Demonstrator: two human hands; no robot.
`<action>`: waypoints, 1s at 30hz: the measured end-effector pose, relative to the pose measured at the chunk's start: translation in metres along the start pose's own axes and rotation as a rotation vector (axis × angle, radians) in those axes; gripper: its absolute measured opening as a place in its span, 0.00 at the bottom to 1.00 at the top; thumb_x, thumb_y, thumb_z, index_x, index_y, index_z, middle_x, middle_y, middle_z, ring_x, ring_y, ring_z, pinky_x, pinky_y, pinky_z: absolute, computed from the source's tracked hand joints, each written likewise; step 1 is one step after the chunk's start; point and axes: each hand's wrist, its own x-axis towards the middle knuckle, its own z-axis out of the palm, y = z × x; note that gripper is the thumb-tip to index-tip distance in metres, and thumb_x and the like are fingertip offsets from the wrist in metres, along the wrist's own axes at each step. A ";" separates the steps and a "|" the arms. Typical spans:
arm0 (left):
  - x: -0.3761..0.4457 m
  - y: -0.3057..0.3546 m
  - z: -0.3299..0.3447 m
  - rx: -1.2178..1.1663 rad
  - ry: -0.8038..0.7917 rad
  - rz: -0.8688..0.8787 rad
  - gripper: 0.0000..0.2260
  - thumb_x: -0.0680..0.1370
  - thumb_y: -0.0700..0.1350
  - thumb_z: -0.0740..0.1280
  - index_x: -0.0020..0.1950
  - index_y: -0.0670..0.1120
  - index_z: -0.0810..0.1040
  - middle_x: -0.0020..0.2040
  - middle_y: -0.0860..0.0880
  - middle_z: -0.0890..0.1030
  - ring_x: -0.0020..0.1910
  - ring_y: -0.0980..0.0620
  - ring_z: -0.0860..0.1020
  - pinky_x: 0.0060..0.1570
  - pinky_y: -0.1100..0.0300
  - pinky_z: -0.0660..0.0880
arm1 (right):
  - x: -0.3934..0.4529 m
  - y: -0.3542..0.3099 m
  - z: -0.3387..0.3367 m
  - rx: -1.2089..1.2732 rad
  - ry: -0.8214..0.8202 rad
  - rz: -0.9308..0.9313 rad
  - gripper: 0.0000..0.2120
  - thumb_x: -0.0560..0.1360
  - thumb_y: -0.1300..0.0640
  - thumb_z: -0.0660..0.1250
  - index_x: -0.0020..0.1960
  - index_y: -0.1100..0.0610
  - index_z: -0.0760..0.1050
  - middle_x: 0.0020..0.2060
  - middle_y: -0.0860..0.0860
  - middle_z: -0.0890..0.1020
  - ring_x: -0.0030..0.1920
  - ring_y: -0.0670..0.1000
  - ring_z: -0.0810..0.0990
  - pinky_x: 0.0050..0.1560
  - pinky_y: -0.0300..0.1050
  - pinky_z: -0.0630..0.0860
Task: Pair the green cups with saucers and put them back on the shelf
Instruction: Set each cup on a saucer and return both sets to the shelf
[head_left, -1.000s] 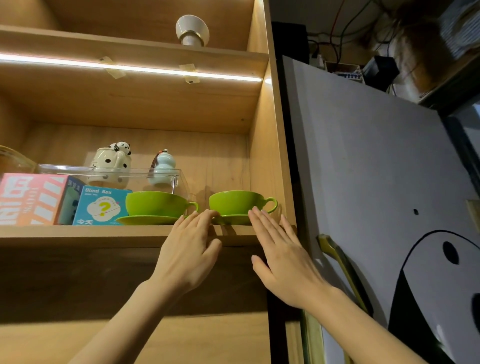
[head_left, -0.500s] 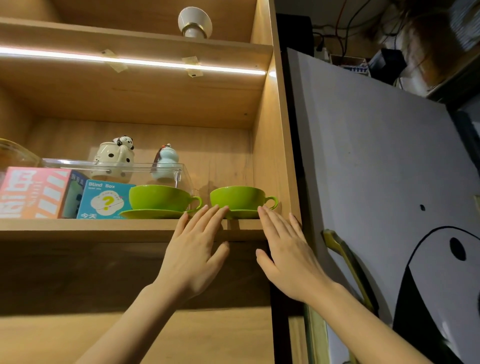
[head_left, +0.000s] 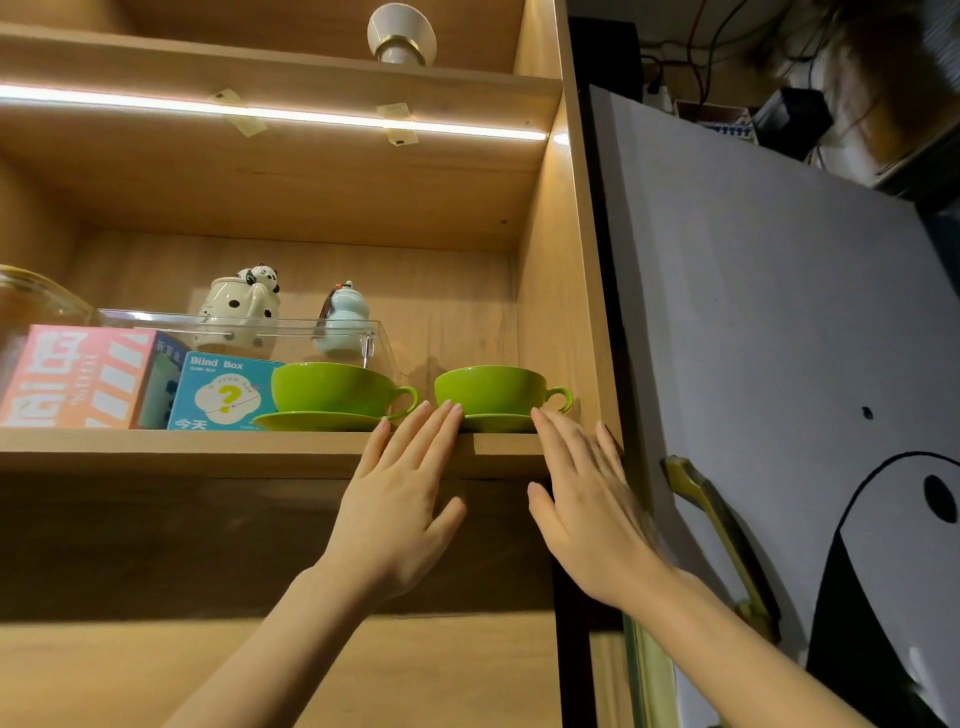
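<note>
Head view: two green cups, the left cup (head_left: 332, 387) on its saucer (head_left: 317, 421) and the right cup (head_left: 493, 389) on its saucer (head_left: 496, 423), stand side by side near the front edge of the shelf (head_left: 208, 449), handles to the right. The left hand (head_left: 400, 509) and right hand (head_left: 587, 509) are flat, fingers spread, holding nothing; their fingertips flank the right saucer, likely to nudge it straight

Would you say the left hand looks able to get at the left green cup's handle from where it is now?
Probably yes: the left hand is open beside the left green cup, nothing between them.
</note>
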 end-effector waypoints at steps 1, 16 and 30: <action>0.000 0.000 0.000 0.010 0.000 0.001 0.32 0.69 0.59 0.42 0.71 0.57 0.35 0.73 0.60 0.40 0.72 0.62 0.36 0.69 0.63 0.29 | 0.000 0.000 0.001 -0.018 0.013 -0.010 0.30 0.76 0.52 0.50 0.76 0.56 0.48 0.76 0.52 0.57 0.76 0.50 0.53 0.71 0.45 0.36; 0.001 0.001 0.000 0.007 -0.021 -0.028 0.31 0.68 0.60 0.40 0.68 0.56 0.33 0.76 0.57 0.45 0.71 0.63 0.36 0.69 0.62 0.31 | 0.003 -0.001 0.007 -0.080 0.108 -0.006 0.27 0.72 0.57 0.61 0.70 0.62 0.64 0.65 0.58 0.74 0.66 0.57 0.73 0.67 0.53 0.60; 0.008 0.005 -0.023 0.115 -0.298 -0.031 0.36 0.74 0.56 0.54 0.73 0.50 0.34 0.76 0.51 0.38 0.72 0.58 0.34 0.71 0.56 0.34 | -0.001 -0.009 -0.018 -0.090 -0.168 0.010 0.31 0.79 0.53 0.52 0.76 0.55 0.40 0.77 0.52 0.45 0.77 0.48 0.43 0.70 0.39 0.36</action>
